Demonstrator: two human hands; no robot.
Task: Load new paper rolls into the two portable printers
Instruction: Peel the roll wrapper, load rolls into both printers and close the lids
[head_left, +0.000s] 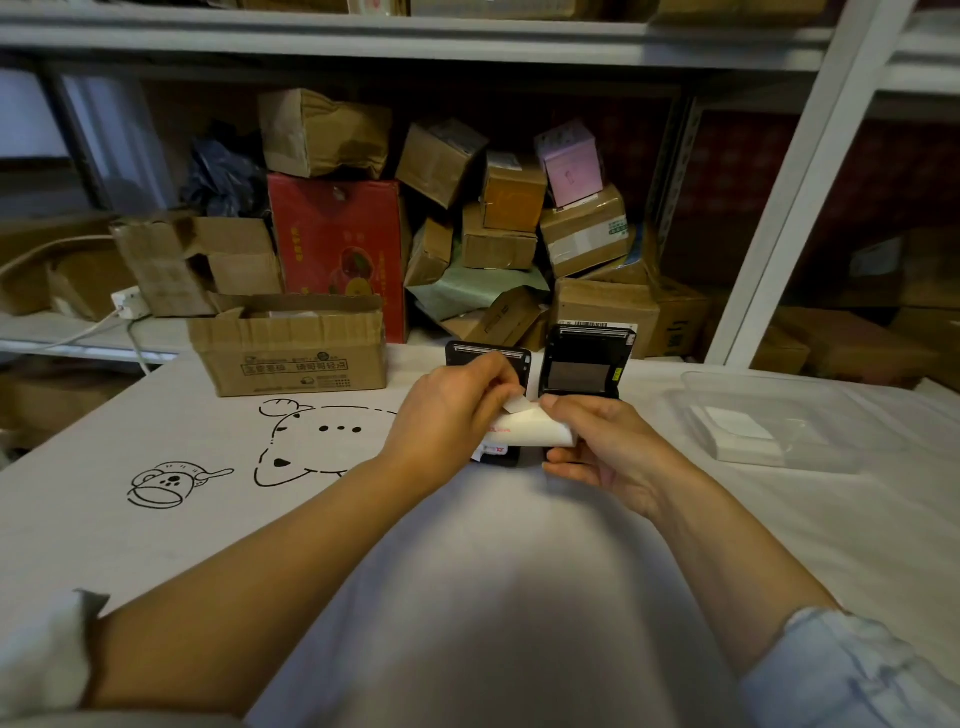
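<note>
**A:** Storeroom it was, grey metal shelving (415, 49) crammed with cardboard parcels, a red fruit carton (340, 249) among them, and a white tablecloth (208, 467) with black cartoon animals drawn on it.

**B:** Any lettering you could read?

**A:** Hardly. The open cardboard box (291, 345) on the table carried black Chinese print, too small to make out. Red print showed on the white label under the roll, also unreadable.

**B:** And the hands?

**A:** Both were on the paper roll (535, 434), held just above the table in front of the printers. The right hand (608, 449) had its fingers curled round the roll; the left hand (457, 410) pinched the loose paper tab at its top.

**B:** The printers?

**A:** Two black ones, lids up, side by side: left printer (488, 358) partly behind the left hand, right printer (587, 358) just beside it. A clear plastic tray (779, 415) of white paper sat well apart on the right.
</note>
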